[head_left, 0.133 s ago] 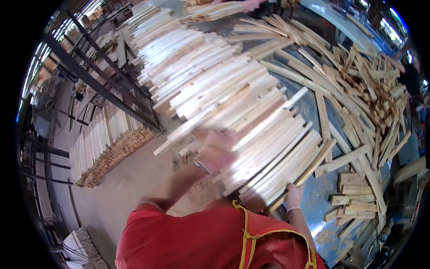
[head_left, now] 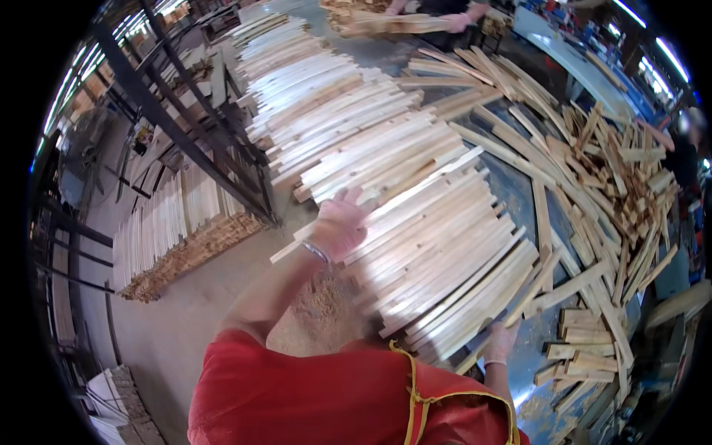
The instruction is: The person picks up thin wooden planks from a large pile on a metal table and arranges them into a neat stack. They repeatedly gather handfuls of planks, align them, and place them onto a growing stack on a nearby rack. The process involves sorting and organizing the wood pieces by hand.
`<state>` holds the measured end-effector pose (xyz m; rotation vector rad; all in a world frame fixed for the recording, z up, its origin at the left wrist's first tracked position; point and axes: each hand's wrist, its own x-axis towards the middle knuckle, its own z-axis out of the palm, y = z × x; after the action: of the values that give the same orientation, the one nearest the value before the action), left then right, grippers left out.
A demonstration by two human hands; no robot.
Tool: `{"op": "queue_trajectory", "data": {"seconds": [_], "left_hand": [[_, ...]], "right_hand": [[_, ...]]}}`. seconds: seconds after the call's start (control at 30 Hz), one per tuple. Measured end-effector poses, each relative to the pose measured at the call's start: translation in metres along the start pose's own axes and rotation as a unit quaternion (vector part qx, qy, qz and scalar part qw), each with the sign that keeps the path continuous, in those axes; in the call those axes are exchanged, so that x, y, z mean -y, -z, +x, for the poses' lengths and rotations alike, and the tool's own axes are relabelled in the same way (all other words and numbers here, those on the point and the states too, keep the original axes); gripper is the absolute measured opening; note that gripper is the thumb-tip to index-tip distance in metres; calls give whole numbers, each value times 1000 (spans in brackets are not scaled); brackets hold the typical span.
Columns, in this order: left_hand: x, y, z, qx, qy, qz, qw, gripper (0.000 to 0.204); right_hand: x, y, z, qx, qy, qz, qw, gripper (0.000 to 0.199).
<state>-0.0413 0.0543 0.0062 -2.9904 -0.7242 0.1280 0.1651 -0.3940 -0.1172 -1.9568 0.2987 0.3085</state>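
Note:
Long pale wooden strips [head_left: 437, 252] lie side by side in a wide row on the table. My left hand [head_left: 343, 225], in a light glove, rests at the left ends of the strips, fingers stretched out over them. One strip [head_left: 291, 251] juts out past the others beneath this hand. At the near right end of the row, my right hand [head_left: 503, 343], also gloved, is closed around the edge of a narrow wooden strip [head_left: 528, 298] lying at a slant. Part of that hand's fingers is hidden by the wood.
Loose offcuts [head_left: 623, 170] heap up on the right of the blue-grey table [head_left: 523, 371]. Short blocks [head_left: 586, 345] are stacked nearer. Left stand a dark metal rack [head_left: 167, 111] and a strip stack [head_left: 178, 237] on the floor. Across the table, another person's gloved hands [head_left: 457, 22] hold boards.
The view has shifted slightly. My left hand, smeared before, now shows clearly farther left along the strips' ends. My right hand has moved a little right, still at the slanted strip.

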Motion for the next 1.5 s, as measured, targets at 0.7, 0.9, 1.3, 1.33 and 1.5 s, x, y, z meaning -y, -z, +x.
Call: {"op": "queue_trajectory", "data": {"seconds": [0.7, 0.9, 1.3, 1.33, 1.5], "left_hand": [[142, 25, 73, -117, 157, -41, 980, 43], [189, -32, 88, -27, 274, -65, 959, 51], [-121, -83, -137, 117, 108, -382, 910, 33], [-123, -98, -156, 145, 226, -450, 852, 34], [-148, -154, -157, -19, 575, -726, 377, 45]], "right_hand": [[137, -50, -2, 70, 368, -46, 926, 91], [55, -1, -17, 156, -88, -168, 969, 89], [46, -8, 7, 387, -89, -67, 915, 88], [34, -4, 25, 371, -121, -93, 916, 86], [43, -5, 39, 351, -93, -72, 929, 85]]}}
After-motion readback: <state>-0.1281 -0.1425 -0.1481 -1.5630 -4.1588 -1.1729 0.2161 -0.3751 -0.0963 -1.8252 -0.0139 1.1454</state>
